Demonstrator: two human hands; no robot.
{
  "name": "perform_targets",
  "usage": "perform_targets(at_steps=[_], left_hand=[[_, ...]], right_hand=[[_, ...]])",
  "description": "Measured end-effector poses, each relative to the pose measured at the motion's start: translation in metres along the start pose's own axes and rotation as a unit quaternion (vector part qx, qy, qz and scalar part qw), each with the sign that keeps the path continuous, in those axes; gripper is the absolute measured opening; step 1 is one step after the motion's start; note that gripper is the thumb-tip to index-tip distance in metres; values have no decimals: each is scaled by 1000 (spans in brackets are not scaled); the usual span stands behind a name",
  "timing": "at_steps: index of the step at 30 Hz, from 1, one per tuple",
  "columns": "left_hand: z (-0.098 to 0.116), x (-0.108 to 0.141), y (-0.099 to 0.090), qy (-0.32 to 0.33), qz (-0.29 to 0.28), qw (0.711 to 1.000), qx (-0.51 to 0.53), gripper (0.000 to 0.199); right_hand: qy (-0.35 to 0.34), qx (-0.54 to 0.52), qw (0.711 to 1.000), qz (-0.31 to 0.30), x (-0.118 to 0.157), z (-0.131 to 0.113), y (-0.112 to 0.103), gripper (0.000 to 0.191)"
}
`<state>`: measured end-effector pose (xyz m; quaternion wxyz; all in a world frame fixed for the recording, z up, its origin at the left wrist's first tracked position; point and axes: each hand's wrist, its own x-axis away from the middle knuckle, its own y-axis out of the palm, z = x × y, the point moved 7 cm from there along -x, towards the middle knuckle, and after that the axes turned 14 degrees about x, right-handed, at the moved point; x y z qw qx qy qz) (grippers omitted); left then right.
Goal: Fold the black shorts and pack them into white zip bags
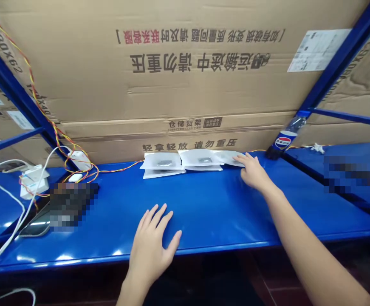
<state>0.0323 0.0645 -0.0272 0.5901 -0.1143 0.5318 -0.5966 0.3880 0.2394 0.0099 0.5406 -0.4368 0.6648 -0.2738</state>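
White flat plastic pouches [162, 163] lie along the back of the blue steel shelf [204, 208], just ahead of the right grip [251, 172] — open, fingertips on the nearest pouch [227, 158]. Light, slippery, soft: pinch an edge. Left grip [149, 242] rests splayed, empty, nearer the shelf's front edge.

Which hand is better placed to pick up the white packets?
Right, probably. The right hand already touches the nearest white packet, while the left hand rests flat near the front edge of the blue shelf, well apart from the packets.
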Motion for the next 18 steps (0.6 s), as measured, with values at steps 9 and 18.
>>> perform_targets(at_steps=[9,18], left_hand=[[16,-21,29,-34,-77,996,-16,49],[14,-16,30,-20,-72,997,-16,48]], right_hand=[[-67,50,992,-95,171,-164,23,64],[-86,88,978,-166,166,-167,29,61]])
